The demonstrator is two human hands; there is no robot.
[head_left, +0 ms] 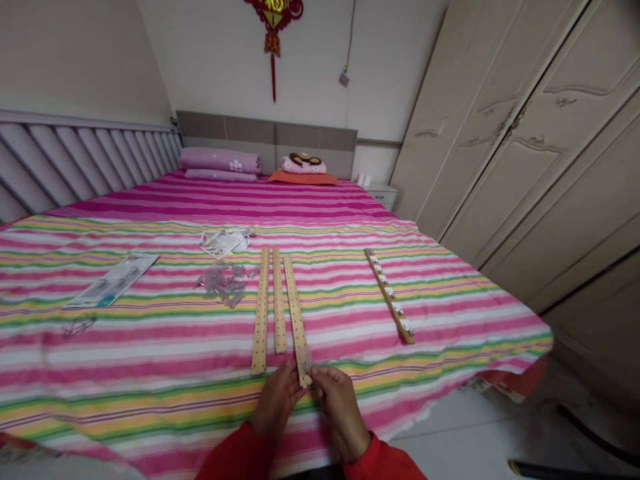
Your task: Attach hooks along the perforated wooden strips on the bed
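Three light wooden strips lie side by side on the striped cloth: a left strip [261, 313], a middle strip [279, 307] and a right strip [295, 300], with rows of small holes along them. Over the near end of the right strip is a small clear plastic bag [305, 359]; its contents are too small to make out. My right hand [339, 407] pinches the bag's edge between thumb and fingers. On the other side of that strip end, my left hand [277, 399] rests with its fingers slightly apart, close to the wood.
Farther right lies a wooden strip with several white-backed hooks [390, 292]. Clear plastic packets [225, 281], white cards [225, 241], a long package [115, 280] and thin metal pieces [79, 325] are to the left. A wardrobe [520, 167] stands right of the bed.
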